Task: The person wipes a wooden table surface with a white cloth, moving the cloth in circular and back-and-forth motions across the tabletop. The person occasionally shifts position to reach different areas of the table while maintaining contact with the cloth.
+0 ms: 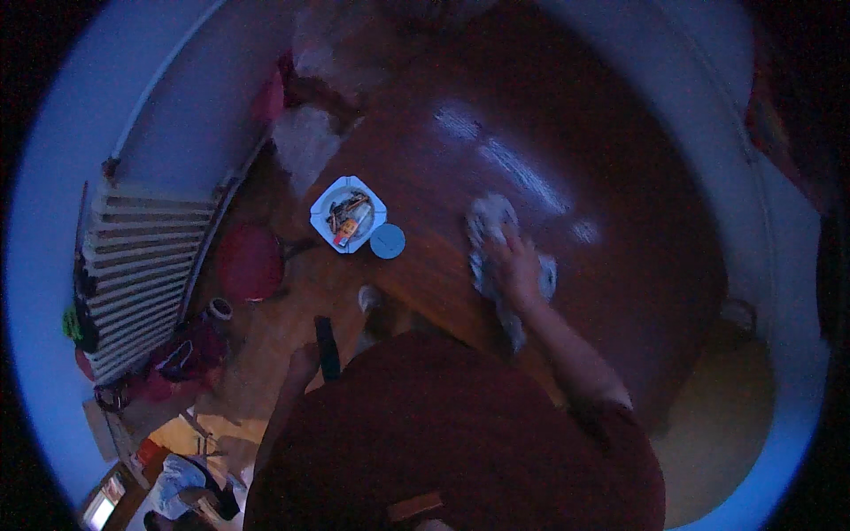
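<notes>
My right hand (516, 268) presses on a crumpled pale cloth (492, 215) on the dark reddish-brown tabletop (611, 292). Its fingers bend over the cloth, which spreads out on both sides of them. Low at my left side, my left hand (305, 361) is closed around a long, dark, flat object (328, 348) that looks like a remote control. Left of the cloth, at the table's edge, a white square ashtray (319, 212) holds butts, ash and a small orange-and-red item. A round grey-blue disc-shaped thing (388, 241) touches its lower right corner.
A ribbed white radiator (146, 265) stands by the left wall. Near it are a red stool or seat (251, 262) and dark red bags (190, 354) on the wooden floor. Whitish plastic (305, 146) lies beyond the table's left edge. A round tan surface (726, 416) adjoins the table at right.
</notes>
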### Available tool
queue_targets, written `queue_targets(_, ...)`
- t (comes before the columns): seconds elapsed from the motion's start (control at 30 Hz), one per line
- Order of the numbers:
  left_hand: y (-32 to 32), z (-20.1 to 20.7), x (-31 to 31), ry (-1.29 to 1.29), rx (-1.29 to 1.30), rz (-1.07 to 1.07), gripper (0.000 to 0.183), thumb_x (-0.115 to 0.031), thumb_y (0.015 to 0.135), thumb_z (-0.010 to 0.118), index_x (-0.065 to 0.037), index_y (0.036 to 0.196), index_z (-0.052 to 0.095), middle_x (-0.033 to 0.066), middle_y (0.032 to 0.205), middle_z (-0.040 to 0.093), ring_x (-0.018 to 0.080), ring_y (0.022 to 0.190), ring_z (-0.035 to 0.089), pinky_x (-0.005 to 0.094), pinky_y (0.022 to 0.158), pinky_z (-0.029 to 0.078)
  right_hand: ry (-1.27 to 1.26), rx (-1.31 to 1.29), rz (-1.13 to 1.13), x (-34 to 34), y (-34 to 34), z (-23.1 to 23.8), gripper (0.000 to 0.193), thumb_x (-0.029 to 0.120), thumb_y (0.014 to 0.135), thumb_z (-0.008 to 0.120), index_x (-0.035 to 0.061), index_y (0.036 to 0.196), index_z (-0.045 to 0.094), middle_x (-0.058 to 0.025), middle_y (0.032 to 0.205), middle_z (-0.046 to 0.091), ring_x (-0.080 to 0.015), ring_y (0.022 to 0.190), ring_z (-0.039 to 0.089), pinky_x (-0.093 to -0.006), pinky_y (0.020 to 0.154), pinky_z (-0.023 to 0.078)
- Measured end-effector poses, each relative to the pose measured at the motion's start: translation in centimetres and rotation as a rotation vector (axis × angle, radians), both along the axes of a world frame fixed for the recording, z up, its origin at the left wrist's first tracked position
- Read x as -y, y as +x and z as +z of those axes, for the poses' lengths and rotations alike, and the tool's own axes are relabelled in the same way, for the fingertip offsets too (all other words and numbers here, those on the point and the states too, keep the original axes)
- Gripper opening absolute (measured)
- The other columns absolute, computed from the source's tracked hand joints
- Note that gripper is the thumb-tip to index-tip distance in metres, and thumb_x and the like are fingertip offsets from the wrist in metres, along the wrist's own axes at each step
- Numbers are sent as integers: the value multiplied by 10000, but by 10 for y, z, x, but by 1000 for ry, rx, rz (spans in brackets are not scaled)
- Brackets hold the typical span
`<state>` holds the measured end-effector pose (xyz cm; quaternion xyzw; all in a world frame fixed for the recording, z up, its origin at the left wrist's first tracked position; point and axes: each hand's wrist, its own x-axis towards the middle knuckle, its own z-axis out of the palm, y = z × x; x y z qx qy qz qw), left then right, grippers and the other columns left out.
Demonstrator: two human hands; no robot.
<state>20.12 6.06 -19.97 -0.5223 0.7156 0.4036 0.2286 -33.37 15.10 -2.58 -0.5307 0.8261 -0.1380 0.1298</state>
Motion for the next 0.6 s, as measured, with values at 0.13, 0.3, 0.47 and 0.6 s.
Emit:
queue_targets(0.13,1,34,0,-52,116,28,326,-303,906,446,-50,1031,608,215,942,641,396,902,610,487,754,482,-172,-40,133,171,-1,-23,266,145,743,635,214,995,685,-71,1254,519,-351,1069,511,-432,872,475)
queue_targets(0.3,21,47,-3,-95,-19,132,355,-340,902,461,-49,1037,615,198,968,646,397,900,610,465,778,482,-178,-137,304,221,5,-17,251,181,786,582,227,1018,668,-63,1263,521,-343,1068,519,-419,877,473)
queue_targets(0.47,-22,41,-6,-82,-279,331,373,-337,906,502,-30,1089,607,189,1048,634,383,933,608,446,813,481,-20,-182,261,33,-24,-7,386,126,727,635,219,1101,642,-125,1241,527,-354,952,548,-434,839,476)
queue_targets(0.6,27,-29,-39,-57,-298,88,329,-286,912,499,-27,1076,619,194,1058,628,375,948,605,436,818,483,-18,-69,197,-19,-20,-4,349,98,681,671,208,1012,683,-126,1236,534,-350,982,537,-427,854,472)
